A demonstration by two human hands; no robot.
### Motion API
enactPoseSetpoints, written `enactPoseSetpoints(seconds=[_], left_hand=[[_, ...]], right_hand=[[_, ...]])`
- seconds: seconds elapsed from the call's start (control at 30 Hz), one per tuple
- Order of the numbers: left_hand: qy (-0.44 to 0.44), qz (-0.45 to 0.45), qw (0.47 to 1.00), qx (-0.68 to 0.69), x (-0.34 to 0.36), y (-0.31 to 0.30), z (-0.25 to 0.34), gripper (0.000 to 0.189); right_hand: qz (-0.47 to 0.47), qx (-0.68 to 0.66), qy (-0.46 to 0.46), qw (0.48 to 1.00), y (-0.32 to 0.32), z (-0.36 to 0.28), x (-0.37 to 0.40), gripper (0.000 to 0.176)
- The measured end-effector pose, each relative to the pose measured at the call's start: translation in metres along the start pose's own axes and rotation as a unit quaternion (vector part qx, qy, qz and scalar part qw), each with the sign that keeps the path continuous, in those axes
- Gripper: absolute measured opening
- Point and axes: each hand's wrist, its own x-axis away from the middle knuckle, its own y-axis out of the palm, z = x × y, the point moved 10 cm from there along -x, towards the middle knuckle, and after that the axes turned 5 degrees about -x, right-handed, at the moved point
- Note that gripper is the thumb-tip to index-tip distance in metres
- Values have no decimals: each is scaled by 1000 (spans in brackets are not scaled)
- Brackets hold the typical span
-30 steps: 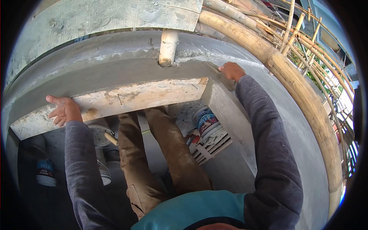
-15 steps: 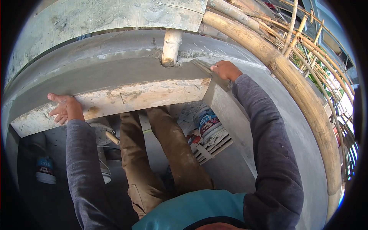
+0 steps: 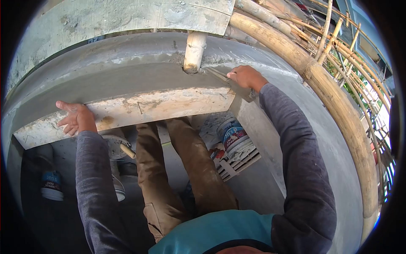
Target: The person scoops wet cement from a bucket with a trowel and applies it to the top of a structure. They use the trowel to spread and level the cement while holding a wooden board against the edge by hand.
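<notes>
My right hand (image 3: 246, 78) is closed around a plastering trowel (image 3: 241, 90), whose flat grey blade lies on the wet grey mortar at the right end of the ledge. My fingers cover most of its handle. My left hand (image 3: 77, 117), fingers apart, rests against the front face of a pale wooden board (image 3: 165, 104) near its left end. That board runs along the ledge's front edge, and a nail sticks out of its face. Smooth mortar (image 3: 122, 82) spans the ledge behind it. Just left of the trowel, a short bamboo post (image 3: 195, 51) stands in the mortar.
A thick bamboo pole (image 3: 334, 93) curves down the right side, with bamboo scaffolding beyond. Overhead is a mortar-stained panel (image 3: 127, 21). Below the board are a paint bucket (image 3: 232, 137) on a slatted crate (image 3: 239, 165), another paint bucket (image 3: 51, 186), and a white pail (image 3: 116, 146).
My right hand has moved the trowel a little left, toward the bamboo post. The view has shifted slightly; my left hand stays at the same place on the board.
</notes>
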Motion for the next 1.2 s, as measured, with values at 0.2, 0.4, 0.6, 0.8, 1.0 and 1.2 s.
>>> enactPoseSetpoints(seconds=[0.2,0.4,0.6,0.8,1.0,1.2], left_hand=[[1,-2,1000,-2,-2,-1,-5,114],[-5,-13,1000,-3,-2,0,-6,114],[-4,-19,1000,-9,-1,0,-3,114],[-12,-12,1000,-17,-7,7,-6,113],[0,24,1000,-5,-8,4,-7,111],[20,-4,1000,-17,-2,-2,-2,111]], right_hand=[[34,33,62,997,-7,70,15,49],[0,38,52,998,6,29,0,52],[-2,-7,-20,1000,-19,-35,70,52],[45,24,71,996,-4,64,30,51],[15,-43,-80,996,-5,-76,29,48],[49,-97,-207,972,-24,-272,90,44]])
